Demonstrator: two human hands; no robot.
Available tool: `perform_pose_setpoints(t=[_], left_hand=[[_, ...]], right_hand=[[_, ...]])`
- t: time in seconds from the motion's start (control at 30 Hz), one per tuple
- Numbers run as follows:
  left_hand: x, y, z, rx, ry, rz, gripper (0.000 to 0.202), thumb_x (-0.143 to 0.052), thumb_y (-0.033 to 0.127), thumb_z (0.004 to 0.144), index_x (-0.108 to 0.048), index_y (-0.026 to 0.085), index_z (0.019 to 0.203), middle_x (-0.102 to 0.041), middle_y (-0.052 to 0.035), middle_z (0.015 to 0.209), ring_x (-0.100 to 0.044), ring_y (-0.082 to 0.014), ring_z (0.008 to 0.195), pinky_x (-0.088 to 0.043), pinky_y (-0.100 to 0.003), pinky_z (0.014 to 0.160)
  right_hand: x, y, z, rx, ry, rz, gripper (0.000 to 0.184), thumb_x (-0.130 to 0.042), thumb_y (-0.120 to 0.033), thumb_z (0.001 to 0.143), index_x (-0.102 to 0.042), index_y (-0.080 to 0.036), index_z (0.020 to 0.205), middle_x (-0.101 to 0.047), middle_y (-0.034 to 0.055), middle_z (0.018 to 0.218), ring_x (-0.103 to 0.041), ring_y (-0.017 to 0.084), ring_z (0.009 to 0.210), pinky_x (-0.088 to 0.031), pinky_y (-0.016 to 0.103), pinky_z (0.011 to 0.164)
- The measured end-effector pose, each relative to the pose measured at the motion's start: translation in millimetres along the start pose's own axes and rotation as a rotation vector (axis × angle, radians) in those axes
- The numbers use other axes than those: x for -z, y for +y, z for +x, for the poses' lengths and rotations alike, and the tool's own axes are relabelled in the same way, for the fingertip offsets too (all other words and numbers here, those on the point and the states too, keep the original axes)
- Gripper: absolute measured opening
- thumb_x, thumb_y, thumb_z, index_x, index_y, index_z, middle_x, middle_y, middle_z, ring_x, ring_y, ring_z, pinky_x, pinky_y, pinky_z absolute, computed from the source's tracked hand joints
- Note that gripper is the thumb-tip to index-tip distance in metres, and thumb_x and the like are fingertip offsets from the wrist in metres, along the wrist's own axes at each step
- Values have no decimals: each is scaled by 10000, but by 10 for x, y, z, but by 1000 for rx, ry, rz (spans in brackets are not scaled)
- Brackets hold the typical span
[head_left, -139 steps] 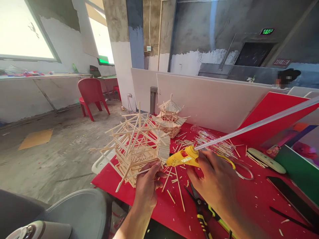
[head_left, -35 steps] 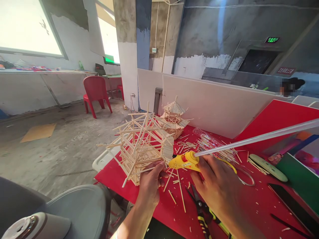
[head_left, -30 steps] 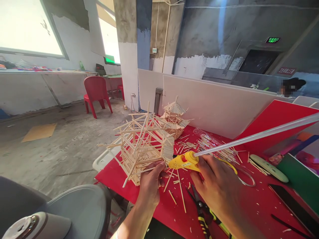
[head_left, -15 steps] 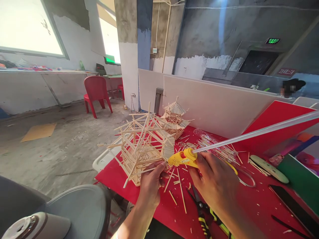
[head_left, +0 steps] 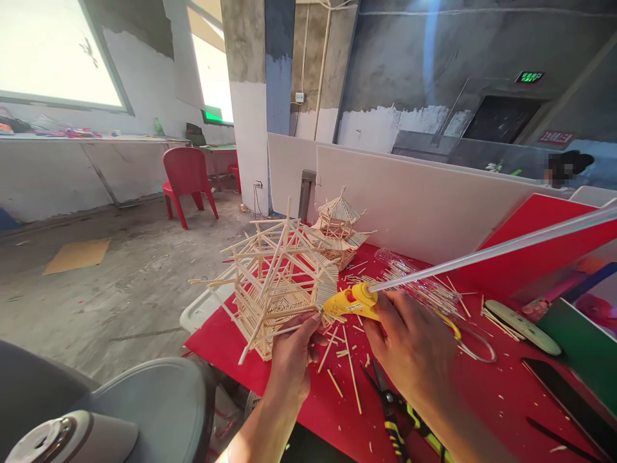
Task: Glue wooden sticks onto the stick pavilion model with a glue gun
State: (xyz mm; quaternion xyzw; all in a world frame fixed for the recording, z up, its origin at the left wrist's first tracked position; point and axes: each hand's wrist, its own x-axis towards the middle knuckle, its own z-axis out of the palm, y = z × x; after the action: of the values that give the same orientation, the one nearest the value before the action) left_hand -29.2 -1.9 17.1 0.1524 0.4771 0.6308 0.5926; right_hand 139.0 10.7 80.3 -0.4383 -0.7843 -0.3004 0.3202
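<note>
In my right hand [head_left: 417,344] is a yellow hot glue gun [head_left: 351,302], with a long translucent glue stick [head_left: 491,247] running out of its back to the right. The gun's nozzle points left, close by my left fingertips. My left hand [head_left: 294,350] is closed in a pinch on a thin wooden stick [head_left: 284,331] at the near side of the pavilion-shaped stick model [head_left: 284,276]. The model's roof is an open frame of sticks, with a slatted section on its right. My fingers hide part of the pinched stick.
A smaller finished-looking stick pagoda [head_left: 340,222] stands behind. Loose sticks [head_left: 349,366] and black-and-yellow pliers [head_left: 388,399] lie on the red tabletop [head_left: 337,424]. A phone [head_left: 563,399] is at right, a grey stool [head_left: 154,405] at left. Pale panels [head_left: 409,199] border the back.
The glue gun in my right hand has shifted slightly left, its nozzle nearer my left fingertips. My left hand and the model stay in place.
</note>
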Motion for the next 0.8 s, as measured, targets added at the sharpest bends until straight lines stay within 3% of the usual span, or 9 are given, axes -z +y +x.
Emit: perform_pose_setpoints(t=[0.53,0.67,0.8], left_hand=[[-29,54,-52,-18,-5,4,275,-824,306,615,-701,129,788,-650,-27,650,-578,-108,500,-307,-186,386],[-31,46,-38,-22,-1,2,266,-819,305,616,-684,136,770,-646,-19,643,-582,-110,495,-307,-188,381],[-39,63,-33,-13,5,-6,248,-800,315,634,-669,151,765,-640,-2,637,-591,-111,489,-302,-189,378]], right_hand=[[78,56,-134,-5,11,15,233,-614,-204,853,-617,-205,1087,-666,18,900,-595,169,739,-441,322,685],[72,102,-242,-92,-1,71,274,-648,-375,865,-614,-213,1083,-657,26,910,-617,178,760,-462,308,680],[98,260,-514,-268,-70,90,448,-581,-607,864,-614,-191,1026,-661,75,941,-644,226,803,-481,321,647]])
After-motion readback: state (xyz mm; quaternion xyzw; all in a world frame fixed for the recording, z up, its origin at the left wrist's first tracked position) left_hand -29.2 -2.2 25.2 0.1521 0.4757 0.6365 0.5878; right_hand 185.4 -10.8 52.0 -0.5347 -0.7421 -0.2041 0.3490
